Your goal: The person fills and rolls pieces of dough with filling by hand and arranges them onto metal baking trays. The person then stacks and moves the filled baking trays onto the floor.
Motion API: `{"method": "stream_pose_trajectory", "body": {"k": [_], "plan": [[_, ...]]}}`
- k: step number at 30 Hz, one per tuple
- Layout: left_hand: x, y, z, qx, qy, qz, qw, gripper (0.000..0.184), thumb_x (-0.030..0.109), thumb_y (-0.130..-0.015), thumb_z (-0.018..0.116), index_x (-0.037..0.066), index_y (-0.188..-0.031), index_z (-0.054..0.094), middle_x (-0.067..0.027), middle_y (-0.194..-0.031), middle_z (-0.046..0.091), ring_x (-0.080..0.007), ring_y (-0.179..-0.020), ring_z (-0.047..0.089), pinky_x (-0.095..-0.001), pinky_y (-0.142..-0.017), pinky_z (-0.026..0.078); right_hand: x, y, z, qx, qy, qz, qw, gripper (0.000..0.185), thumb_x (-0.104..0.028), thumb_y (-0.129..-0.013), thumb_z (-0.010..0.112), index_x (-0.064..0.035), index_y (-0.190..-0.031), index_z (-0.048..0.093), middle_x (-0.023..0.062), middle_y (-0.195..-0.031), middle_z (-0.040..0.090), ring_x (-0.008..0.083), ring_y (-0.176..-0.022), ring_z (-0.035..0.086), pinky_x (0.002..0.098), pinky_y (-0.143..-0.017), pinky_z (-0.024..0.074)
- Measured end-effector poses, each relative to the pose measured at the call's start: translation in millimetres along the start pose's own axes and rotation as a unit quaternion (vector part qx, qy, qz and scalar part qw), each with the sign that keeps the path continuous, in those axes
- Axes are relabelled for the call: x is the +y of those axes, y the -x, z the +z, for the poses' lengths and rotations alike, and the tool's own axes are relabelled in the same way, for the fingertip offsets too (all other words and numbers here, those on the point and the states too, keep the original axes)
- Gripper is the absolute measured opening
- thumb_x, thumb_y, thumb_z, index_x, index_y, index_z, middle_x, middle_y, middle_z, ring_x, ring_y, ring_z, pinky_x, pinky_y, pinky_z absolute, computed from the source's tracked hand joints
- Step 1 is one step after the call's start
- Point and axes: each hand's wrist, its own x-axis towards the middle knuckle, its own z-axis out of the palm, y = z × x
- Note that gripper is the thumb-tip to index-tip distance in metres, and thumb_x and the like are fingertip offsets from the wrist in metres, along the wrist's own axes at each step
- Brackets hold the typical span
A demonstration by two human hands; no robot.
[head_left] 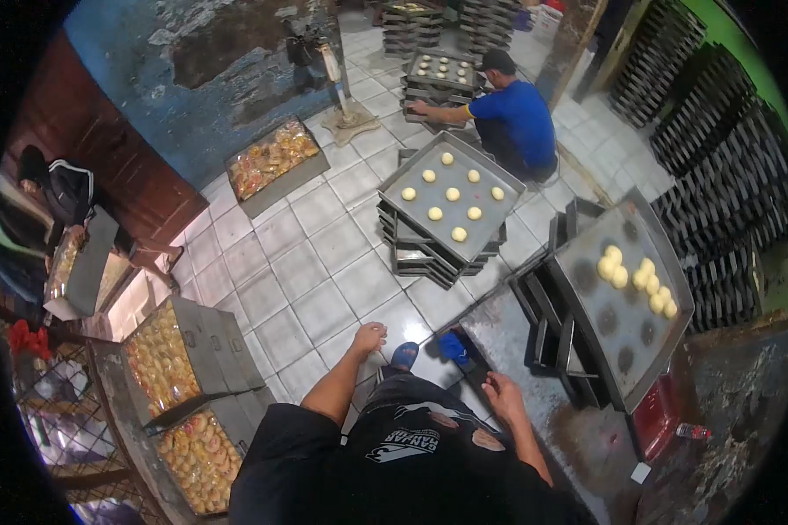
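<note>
My left hand (370,338) hangs over the tiled floor with its fingers curled in; nothing shows in it. My right hand (504,396) is held low by the edge of the dark work surface, fingers loosely apart and holding nothing. Closest to it is a stack of metal baking trays. The top tray (626,354) is tilted and bears several pale dough balls (646,280) bunched together, with dark round marks around them. Ahead on the floor, another tray stack is topped by a tray (411,210) with several dough balls (452,194) spaced apart.
A person in a blue shirt (521,118) squats by trays farther off. Another person (66,192) handles a metal box at left. Tins of packed buns (162,359) stand at left, another tin (276,157) by the wall. Stacked trays (718,192) line the right. A red basin (657,420) sits below.
</note>
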Motion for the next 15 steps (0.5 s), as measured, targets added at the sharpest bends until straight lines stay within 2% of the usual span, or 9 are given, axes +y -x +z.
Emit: {"method": "stream_pose_trajectory", "body": {"k": [3,6,8,9,11,12,13,15], "plan": [[-21.9,1.2,-22.1,0.007,0.038,0.030,0.999,0.023,0.017,-0.095,0.061,0.002,-0.111,0.065,-0.0051,-0.091,0.068,-0.0124,-0.070,0.063,-0.0261,-0.057,0.049,-28.2,-15.3,-5.3,-0.050,0.036,-0.024,0.998,0.039,-0.021,-0.089,0.070,-0.0004,-0.123,0.066,0.0198,-0.109,0.069,0.0367,-0.101,0.068,0.0431,-0.088,0.0533],[-55.2,25.7,-40.6,0.032,0.067,0.035,0.997,0.032,0.025,-0.096,0.067,0.003,-0.119,0.064,-0.0081,-0.093,0.069,-0.0168,-0.071,0.064,-0.0296,-0.057,0.050,-32.4,-20.3,0.9,-0.066,0.033,-0.072,0.995,0.040,-0.023,-0.090,0.069,-0.0002,-0.123,0.065,0.0201,-0.110,0.069,0.0373,-0.102,0.067,0.0435,-0.089,0.0530],[-79.7,64.8,-51.4,0.108,0.102,0.021,0.989,0.028,0.024,-0.094,0.069,0.004,-0.114,0.067,-0.0075,-0.090,0.069,-0.0162,-0.072,0.064,-0.0294,-0.057,0.050,-30.6,-23.2,13.6,-0.081,0.078,-0.158,0.981,0.039,-0.022,-0.091,0.070,-0.0005,-0.123,0.066,0.0193,-0.109,0.070,0.0362,-0.102,0.068,0.0423,-0.089,0.0526],[-101.7,80.1,-57.0,0.139,0.119,0.022,0.983,0.028,0.024,-0.094,0.069,0.004,-0.114,0.067,-0.0075,-0.090,0.069,-0.0162,-0.072,0.064,-0.0294,-0.057,0.050,-32.8,-21.4,19.3,-0.094,0.074,-0.156,0.981,0.040,-0.023,-0.092,0.068,0.0000,-0.124,0.065,0.0213,-0.112,0.070,0.0392,-0.104,0.067,0.0435,-0.091,0.0526],[-183.8,92.1,-79.7,0.120,0.049,0.172,0.976,0.021,0.019,-0.090,0.070,0.005,-0.106,0.069,-0.0067,-0.084,0.067,-0.0161,-0.068,0.063,-0.0303,-0.054,0.049,-34.4,-15.5,29.2,-0.128,0.062,-0.229,0.963,0.040,-0.023,-0.092,0.068,0.0008,-0.124,0.064,0.0224,-0.113,0.069,0.0395,-0.104,0.066,0.0436,-0.092,0.0522],[-181.1,134.8,-71.8,0.169,0.108,0.053,0.978,0.013,0.016,-0.086,0.070,0.006,-0.094,0.070,-0.0061,-0.079,0.066,-0.0166,-0.063,0.062,-0.0323,-0.050,0.048,-32.7,-19.9,38.0,-0.128,0.048,-0.267,0.954,0.041,-0.022,-0.092,0.068,0.0016,-0.125,0.063,0.0235,-0.114,0.068,0.0398,-0.105,0.066,0.0436,-0.092,0.0518],[-190.5,171.5,-61.1,0.233,0.176,0.023,0.956,0.013,0.017,-0.086,0.068,0.004,-0.088,0.069,-0.0066,-0.075,0.066,-0.0171,-0.059,0.061,-0.0336,-0.048,0.047,-26.2,-15.2,46.1,-0.154,0.052,-0.261,0.952,0.041,-0.021,-0.091,0.068,0.0024,-0.124,0.063,0.0238,-0.114,0.068,0.0398,-0.104,0.066,0.0440,-0.092,0.0518],[-261.5,205.6,-70.5,0.231,0.171,-0.013,0.958,0.019,0.021,-0.087,0.066,0.002,-0.084,0.068,-0.0080,-0.071,0.065,-0.0177,-0.056,0.060,-0.0333,-0.047,0.047,-10.4,-8.1,65.7,-0.193,0.059,-0.266,0.943,0.042,-0.020,-0.090,0.070,0.0032,-0.124,0.063,0.0242,-0.114,0.067,0.0403,-0.103,0.066,0.0452,-0.091,0.0516]]}}
